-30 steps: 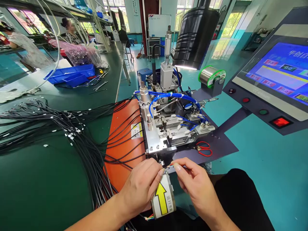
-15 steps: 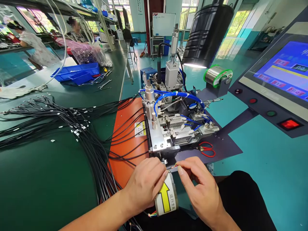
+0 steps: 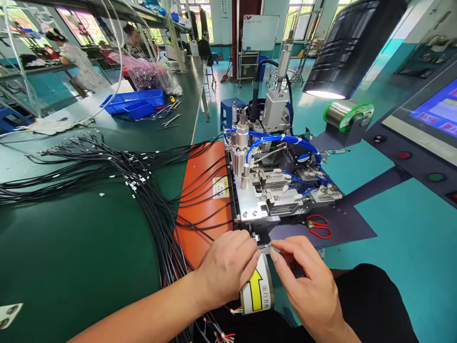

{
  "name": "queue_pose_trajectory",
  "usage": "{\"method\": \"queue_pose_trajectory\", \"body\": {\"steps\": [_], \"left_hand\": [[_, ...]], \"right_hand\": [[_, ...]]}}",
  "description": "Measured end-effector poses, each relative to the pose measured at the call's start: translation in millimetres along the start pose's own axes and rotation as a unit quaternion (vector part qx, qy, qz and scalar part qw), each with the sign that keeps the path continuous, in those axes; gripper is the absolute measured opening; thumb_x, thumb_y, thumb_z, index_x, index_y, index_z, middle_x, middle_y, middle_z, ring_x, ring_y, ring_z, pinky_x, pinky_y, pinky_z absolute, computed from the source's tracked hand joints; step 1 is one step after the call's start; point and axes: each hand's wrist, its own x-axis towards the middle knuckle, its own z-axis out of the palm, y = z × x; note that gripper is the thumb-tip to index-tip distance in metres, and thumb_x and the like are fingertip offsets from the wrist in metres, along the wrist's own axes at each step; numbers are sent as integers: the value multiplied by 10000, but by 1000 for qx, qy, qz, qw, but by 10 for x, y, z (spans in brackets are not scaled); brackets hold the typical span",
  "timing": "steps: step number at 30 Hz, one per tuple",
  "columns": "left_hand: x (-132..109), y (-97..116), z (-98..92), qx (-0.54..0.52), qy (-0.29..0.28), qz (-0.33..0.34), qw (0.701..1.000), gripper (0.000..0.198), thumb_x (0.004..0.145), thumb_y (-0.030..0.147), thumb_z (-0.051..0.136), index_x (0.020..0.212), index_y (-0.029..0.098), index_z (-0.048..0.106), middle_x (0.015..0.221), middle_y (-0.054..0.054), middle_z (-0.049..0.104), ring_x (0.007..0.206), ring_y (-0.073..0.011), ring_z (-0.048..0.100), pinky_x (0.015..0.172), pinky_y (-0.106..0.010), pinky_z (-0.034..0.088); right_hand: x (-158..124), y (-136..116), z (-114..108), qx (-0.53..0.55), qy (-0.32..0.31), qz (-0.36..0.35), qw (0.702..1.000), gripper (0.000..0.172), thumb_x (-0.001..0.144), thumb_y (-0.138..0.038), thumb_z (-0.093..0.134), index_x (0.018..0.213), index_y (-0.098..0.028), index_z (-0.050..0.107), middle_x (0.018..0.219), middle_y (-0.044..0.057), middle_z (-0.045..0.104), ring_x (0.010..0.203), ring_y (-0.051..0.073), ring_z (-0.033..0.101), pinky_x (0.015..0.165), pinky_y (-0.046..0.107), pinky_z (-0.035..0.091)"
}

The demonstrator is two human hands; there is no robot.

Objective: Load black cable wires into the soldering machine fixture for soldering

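My left hand point(image 3: 232, 264) is closed over a thin black cable, whose stripped tip point(image 3: 264, 247) pokes out past the fingers. My right hand point(image 3: 309, 281) pinches the fine coloured wires at that tip between thumb and forefinger. Just below the left fingers is a round metal part point(image 3: 269, 286) with a white label and a yellow arrow point(image 3: 255, 289); the left hand hides some of it. Coloured wire ends point(image 3: 236, 311) show at its lower edge. More stripped cable ends point(image 3: 224, 337) hang at the bottom, over my lap.
A machine with cylinders and blue air tubes point(image 3: 282, 138) stands ahead, cables lying across its orange plate point(image 3: 205, 190). Red-handled scissors point(image 3: 319, 226) lie on its base. A cable bundle point(image 3: 153, 219) covers the bench. Lamp point(image 3: 352, 47), solder spool point(image 3: 348, 114) and control panel point(image 3: 424, 133) are right.
The view has turned left, so everything sits further right in the picture. Both hands keep their hold at the cable tip; the right fingers have shifted slightly on the wires.
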Motion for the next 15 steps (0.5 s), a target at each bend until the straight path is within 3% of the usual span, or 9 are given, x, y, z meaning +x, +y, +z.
{"method": "queue_pose_trajectory", "body": {"steps": [15], "left_hand": [[-11,13,15,-5,9,-27,1000,241,974,204,449,754,167,540,715,-31,531,641,-166,455,582,-306,381]], "right_hand": [[-21,12,88,-31,58,-53,996,144,924,-131,610,1019,-203,690,904,51,617,804,153,628,712,271,527]]}}
